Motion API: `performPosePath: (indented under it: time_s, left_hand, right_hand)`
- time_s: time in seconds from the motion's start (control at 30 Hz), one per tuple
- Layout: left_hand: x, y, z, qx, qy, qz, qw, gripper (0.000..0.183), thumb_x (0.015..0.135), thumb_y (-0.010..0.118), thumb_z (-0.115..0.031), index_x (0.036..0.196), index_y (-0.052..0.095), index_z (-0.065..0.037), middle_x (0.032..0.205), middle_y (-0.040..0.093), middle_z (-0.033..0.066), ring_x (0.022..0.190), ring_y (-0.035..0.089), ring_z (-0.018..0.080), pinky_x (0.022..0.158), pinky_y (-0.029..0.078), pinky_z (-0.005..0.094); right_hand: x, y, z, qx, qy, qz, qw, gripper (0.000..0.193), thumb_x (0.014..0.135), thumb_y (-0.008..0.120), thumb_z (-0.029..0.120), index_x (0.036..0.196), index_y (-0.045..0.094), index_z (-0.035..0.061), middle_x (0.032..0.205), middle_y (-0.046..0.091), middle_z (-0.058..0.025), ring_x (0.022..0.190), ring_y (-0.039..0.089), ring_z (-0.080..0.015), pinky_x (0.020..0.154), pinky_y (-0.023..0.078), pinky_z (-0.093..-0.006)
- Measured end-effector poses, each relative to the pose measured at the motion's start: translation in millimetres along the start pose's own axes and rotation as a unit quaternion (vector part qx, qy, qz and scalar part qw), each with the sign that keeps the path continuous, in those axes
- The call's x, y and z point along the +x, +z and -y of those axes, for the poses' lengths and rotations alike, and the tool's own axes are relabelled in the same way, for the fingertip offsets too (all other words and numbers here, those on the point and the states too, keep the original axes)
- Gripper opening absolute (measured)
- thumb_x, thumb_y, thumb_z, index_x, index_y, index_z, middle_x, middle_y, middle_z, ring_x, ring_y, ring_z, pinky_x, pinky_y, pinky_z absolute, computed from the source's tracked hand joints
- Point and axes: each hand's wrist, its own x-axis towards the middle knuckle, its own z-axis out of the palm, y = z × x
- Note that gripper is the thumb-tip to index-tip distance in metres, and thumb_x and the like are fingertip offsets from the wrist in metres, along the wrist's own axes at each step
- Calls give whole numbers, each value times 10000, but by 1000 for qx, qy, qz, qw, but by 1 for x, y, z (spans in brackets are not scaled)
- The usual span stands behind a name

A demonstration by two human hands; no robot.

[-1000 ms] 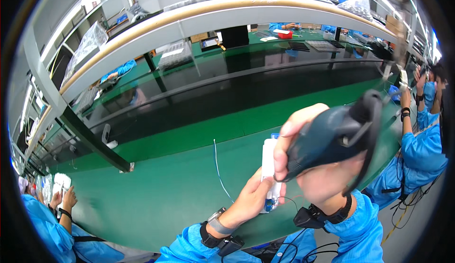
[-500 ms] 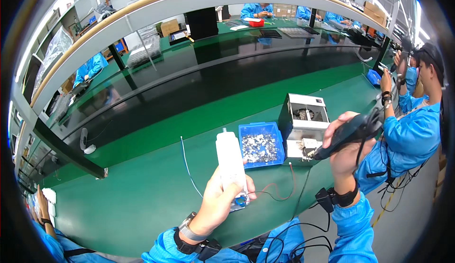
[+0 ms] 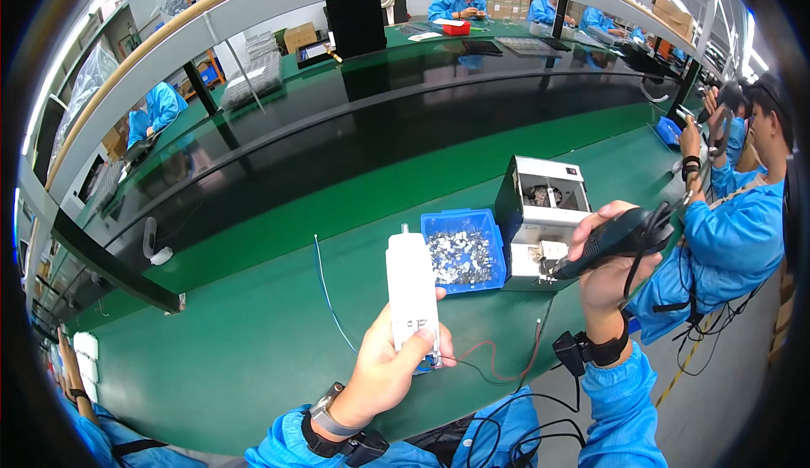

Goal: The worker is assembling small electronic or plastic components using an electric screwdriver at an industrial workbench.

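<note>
My left hand (image 3: 384, 375) is wrapped around a long white plastic housing (image 3: 411, 278), with a short metal stub at its far end. Its near end lies partly hidden behind my fingers, where a bit of blue shows. A red and black wire pair (image 3: 498, 377) trails right from it, and a blue-white wire (image 3: 331, 301) lies to the left. In my right hand (image 3: 609, 282) is a black electric screwdriver (image 3: 624, 236), tilted, its tip at the front of a screw feeder (image 3: 548, 232). Whether a screw sits on the tip is too small to tell.
Beside the feeder stands a blue bin (image 3: 499, 275) of small metal and dark parts. A dark conveyor (image 3: 337, 135) runs behind the green bench (image 3: 253, 350). At right a co-worker in blue (image 3: 734, 232) sits close. A slanted post (image 3: 118, 261) rises at left.
The view has shifted slightly. The free end of the red and black wires has dropped away from the feeder's front edge onto the bench. Both hands keep their holds.
</note>
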Motion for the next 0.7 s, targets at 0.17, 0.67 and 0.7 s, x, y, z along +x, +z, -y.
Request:
performPosePath:
  time_s: [0.17, 0.67, 0.7]
  left_hand:
    - [0, 0, -1, 0, 9, 2, 1000, 436, 996, 449, -83, 1401, 359, 52, 841, 633, 121, 776, 648, 210, 748, 540, 363]
    - [5, -1, 2, -10, 14, 14, 1000, 436, 999, 462, -91, 1398, 360, 51, 845, 633, 123, 784, 647, 207, 742, 537, 359]
    - [4, -2, 1, -9, 15, 12, 1000, 436, 999, 462, -91, 1398, 360, 51, 845, 633, 123, 784, 647, 207, 742, 537, 359]
  right_hand:
    - [3, 3, -4, 6, -7, -3, 1000, 939, 819, 324, 877, 1087, 517, -1, 765, 631, -143, 545, 584, -137, 490, 459, -220]
    - [6, 3, -10, -21, -14, 3, 1000, 922, 852, 268, 854, 1083, 510, -6, 745, 625, -135, 542, 577, -129, 491, 440, -210]
    - [7, 3, -10, -19, -14, 3, 1000, 922, 852, 268, 854, 1083, 510, -6, 745, 625, -135, 542, 577, -129, 491, 440, -210]
